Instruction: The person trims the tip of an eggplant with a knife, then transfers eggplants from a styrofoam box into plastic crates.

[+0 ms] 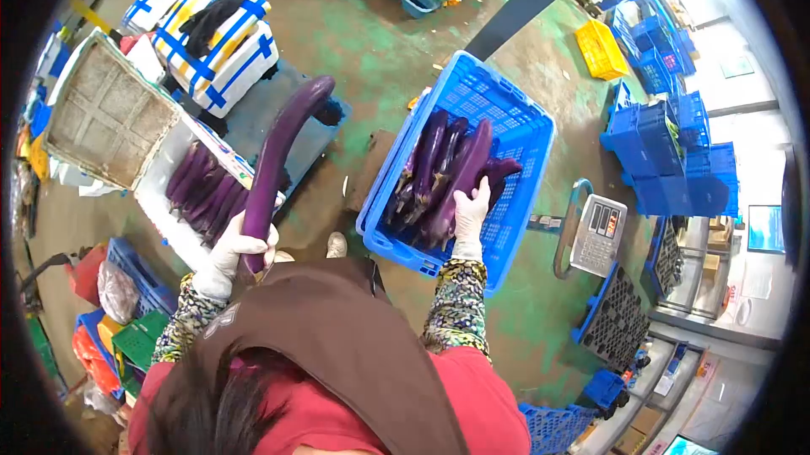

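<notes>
My left hand [234,254], in a white glove, is wrapped round the lower end of a long purple eggplant [277,144]. This eggplant points up and away, its far end curving right. My right hand [471,217], also gloved in white, reaches into a blue crate [516,109] and closes on another eggplant [469,170]. Several more eggplants [429,151] lie in that crate around it. To the left, a white foam box [160,175] holds several eggplants [205,187] side by side; its lid [110,113] leans at the back.
Taped foam boxes [221,41] stand behind the open box. The blue crate rests on a scale whose post and display panel [598,234] are on the right. Stacked blue crates [671,151], a yellow crate [601,48] and a black-topped platform [618,316] are further right.
</notes>
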